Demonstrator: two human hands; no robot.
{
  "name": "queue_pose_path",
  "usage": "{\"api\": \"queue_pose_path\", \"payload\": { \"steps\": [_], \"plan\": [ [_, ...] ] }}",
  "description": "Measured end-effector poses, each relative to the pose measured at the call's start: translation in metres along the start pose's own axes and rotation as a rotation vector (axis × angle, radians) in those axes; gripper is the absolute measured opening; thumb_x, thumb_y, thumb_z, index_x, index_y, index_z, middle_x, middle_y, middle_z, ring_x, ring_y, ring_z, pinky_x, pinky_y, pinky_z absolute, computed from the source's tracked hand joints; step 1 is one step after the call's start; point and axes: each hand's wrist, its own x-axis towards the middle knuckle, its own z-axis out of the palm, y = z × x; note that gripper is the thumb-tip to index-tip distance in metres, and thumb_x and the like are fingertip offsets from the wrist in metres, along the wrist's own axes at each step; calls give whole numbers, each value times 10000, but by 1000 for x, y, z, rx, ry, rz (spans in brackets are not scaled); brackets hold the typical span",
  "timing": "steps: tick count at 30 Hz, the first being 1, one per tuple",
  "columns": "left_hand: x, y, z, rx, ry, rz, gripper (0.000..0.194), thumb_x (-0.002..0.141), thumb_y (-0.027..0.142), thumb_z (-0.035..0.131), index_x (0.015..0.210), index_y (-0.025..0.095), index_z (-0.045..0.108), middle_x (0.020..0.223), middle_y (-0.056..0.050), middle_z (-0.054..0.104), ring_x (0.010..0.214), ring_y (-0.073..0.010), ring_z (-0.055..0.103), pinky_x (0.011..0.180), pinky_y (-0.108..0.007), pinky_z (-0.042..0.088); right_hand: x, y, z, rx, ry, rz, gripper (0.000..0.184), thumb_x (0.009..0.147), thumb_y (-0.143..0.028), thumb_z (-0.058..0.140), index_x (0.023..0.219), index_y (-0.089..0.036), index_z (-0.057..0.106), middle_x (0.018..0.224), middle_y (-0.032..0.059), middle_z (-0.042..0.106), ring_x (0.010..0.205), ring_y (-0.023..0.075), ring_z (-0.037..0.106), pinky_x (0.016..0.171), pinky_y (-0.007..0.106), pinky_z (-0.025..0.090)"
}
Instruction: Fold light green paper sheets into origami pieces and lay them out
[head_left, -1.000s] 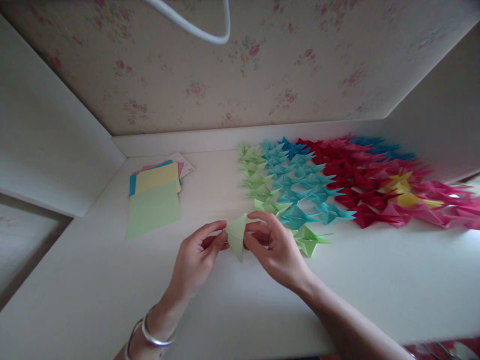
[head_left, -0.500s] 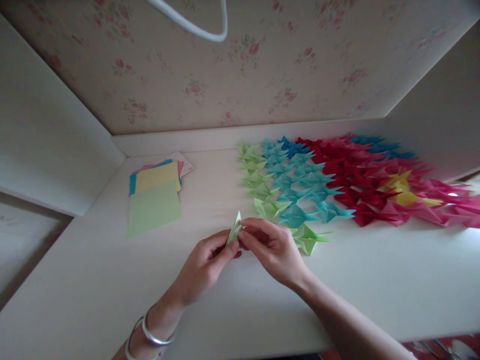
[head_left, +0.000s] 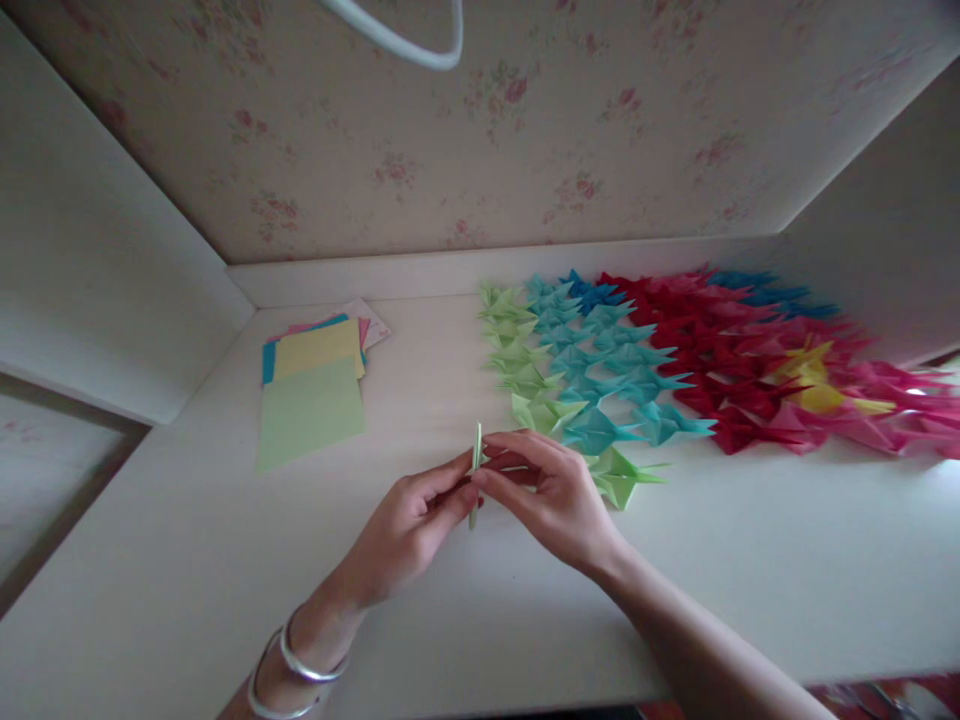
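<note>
A narrow piece of folded light green paper [head_left: 478, 446] stands almost edge-on between my hands, over the middle of the white table. My left hand [head_left: 409, 530] pinches it from the left, thumb toward me. From the right, the thumb and fingertips of my right hand [head_left: 551, 495] close on the same paper. The fingers hide most of its middle; a thin tip shows above and another below. Just beyond my right hand lies a light green paper crane [head_left: 619, 477], with another green crane [head_left: 541, 412] behind it.
Rows of folded cranes, green, turquoise [head_left: 596, 428], red [head_left: 742, 395], pink and yellow [head_left: 821, 398], cover the table's right and back. A stack of paper sheets, green on top [head_left: 311, 415], lies to the left. A white cable [head_left: 405, 42] hangs before the flowered wall [head_left: 525, 150].
The folded paper has turned from a slant to nearly upright and edge-on, its lower tip now showing below my fingers. Both hands stay close together in nearly the same place.
</note>
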Motion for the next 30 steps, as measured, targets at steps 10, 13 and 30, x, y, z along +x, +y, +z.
{"api": "queue_pose_path", "payload": {
  "steps": [10, 13, 30],
  "plan": [
    [-2, -3, 0, 68, 11, -21, 382, 1005, 334, 514, 1357, 227, 615, 1001, -29, 708, 920, -196, 601, 849, -295, 472, 1, 2, 0, 53, 6, 56, 202, 853, -314, 746, 1022, -203, 731, 961, 54, 687, 835, 196, 740, 701, 276, 634],
    [-2, -3, 1, 57, 15, -47, 388, 1005, 319, 510, 1371, 234, 611, 1058, -41, 726, 967, -208, 631, 891, -310, 487, 0, 2, 0, 11, -10, 42, 176, 883, -304, 710, 1020, -197, 736, 926, 48, 661, 828, 185, 726, 709, 270, 621],
    [-1, -16, -2, -109, 6, -58, 355, 1022, 285, 480, 1340, 265, 637, 1312, -48, 683, 1161, -245, 640, 1051, -390, 490, -1, 2, 1, -91, -40, 71, 163, 907, -305, 666, 1016, -191, 709, 951, 54, 637, 844, 182, 704, 708, 272, 600]
  ]
}}
